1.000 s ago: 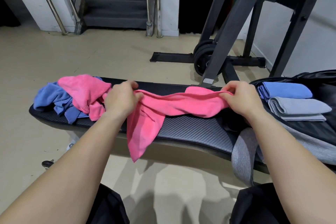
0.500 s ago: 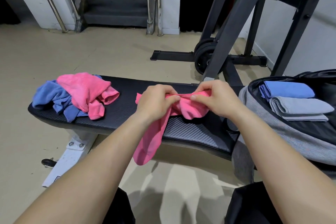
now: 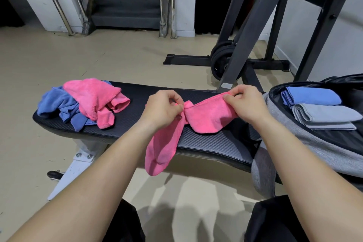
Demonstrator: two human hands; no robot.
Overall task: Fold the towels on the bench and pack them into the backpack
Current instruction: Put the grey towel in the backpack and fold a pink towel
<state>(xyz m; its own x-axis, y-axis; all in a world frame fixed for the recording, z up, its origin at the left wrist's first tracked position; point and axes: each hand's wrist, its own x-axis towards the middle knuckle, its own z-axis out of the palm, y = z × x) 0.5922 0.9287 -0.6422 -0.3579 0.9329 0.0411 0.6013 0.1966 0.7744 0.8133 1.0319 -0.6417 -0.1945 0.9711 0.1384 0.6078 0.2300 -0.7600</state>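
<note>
You hold the pink microfibre towel above the right half of the black padded counter. Your left grip has its fingers curled round a bunched part near the cloth's middle, and your right grip pinches the far right edge between thumb and fingers. The stretch between them is drawn fairly flat, which looks like you are finding an edge to square the cloth before the first fold. The loose remainder hangs from your left grip over the counter's near edge toward the floor, so it wants gathering up before it drags. At the right end lies the open grey and black backpack, kept just beside your working spot so each finished piece travels little. Inside it a folded blue towel lies far and a folded grey towel near, touching side by side. On the counter's left end a crumpled pink towel lies on a crumpled blue towel, well apart from your hands, waiting their turn. Beyond stands a dark weight rack; a small white label on its upright is too small to read, and no other writing shows.
</note>
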